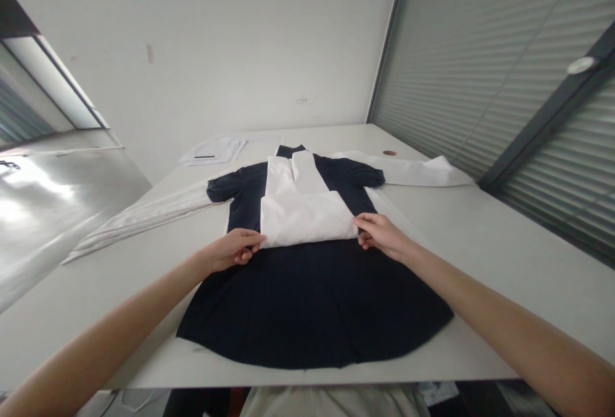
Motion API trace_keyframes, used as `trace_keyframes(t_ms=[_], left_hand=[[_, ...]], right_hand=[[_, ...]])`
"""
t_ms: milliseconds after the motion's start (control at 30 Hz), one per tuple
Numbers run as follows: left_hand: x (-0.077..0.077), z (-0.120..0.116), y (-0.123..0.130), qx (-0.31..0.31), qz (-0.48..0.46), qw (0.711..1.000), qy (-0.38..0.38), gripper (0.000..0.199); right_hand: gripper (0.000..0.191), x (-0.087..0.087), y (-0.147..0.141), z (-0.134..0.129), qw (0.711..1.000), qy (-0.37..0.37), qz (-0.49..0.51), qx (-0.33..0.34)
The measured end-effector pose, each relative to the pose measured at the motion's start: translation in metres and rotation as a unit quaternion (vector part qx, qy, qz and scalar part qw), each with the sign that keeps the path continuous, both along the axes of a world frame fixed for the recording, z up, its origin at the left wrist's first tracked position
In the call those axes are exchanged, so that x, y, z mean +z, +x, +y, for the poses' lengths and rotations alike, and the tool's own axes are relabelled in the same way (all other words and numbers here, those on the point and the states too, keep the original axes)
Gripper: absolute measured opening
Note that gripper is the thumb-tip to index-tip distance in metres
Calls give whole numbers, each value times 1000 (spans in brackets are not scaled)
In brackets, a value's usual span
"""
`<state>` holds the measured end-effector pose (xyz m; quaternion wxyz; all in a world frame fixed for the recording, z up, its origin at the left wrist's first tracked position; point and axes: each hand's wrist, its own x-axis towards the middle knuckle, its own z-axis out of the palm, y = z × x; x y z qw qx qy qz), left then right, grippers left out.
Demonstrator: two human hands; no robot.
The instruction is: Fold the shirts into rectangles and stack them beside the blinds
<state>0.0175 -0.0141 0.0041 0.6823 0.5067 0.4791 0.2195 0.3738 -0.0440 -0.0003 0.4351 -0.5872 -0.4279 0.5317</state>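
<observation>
A folded white garment lies across the upper middle of a dark navy short-sleeved shirt, which is spread flat with its collar at the far end. My left hand is closed, pinching the near left corner of the white garment between thumb and fingers. At its near right corner, my right hand pinches the edge in the same way. From under the navy shirt, a long white sleeve stretches out to the left and another white sleeve to the right. Most of the layer beneath is hidden.
All of this rests on a white table, whose front edge runs just beyond the navy hem. Papers with a thin black item lie at the far left. A round hole shows at the far right. Blinds flank the table.
</observation>
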Motion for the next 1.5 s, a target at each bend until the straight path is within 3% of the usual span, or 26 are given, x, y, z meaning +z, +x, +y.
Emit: trace_keyframes(t_ms=[133, 433, 600, 833, 1033, 1233, 1433, 1500], left_hand=[[-2, 0, 2, 9, -2, 1000, 1, 44], [-2, -3, -1, -41, 62, 997, 27, 45], [-1, -4, 3, 15, 81, 996, 40, 45], [-6, -2, -1, -15, 114, 991, 62, 53], [-4, -2, -3, -14, 113, 992, 58, 50], [1, -6, -5, -62, 126, 987, 80, 45], [1, -2, -11, -55, 141, 985, 88, 45], [5, 2, -17, -34, 174, 976, 125, 46]], right_hand=[[27, 0, -3, -3, 1000, 2, 17, -25], [16, -8, 3, -26, 999, -29, 10, -31], [11, -5, -2, -20, 999, -26, -19, -27], [46, -11, 3, -18, 997, 39, -53, -50], [50, -16, 6, -19, 995, 75, -59, -28], [49, -21, 10, -16, 991, 107, -80, 18], [42, -22, 12, -18, 988, 112, -101, 30], [36, -22, 15, -18, 985, 118, -122, 33]])
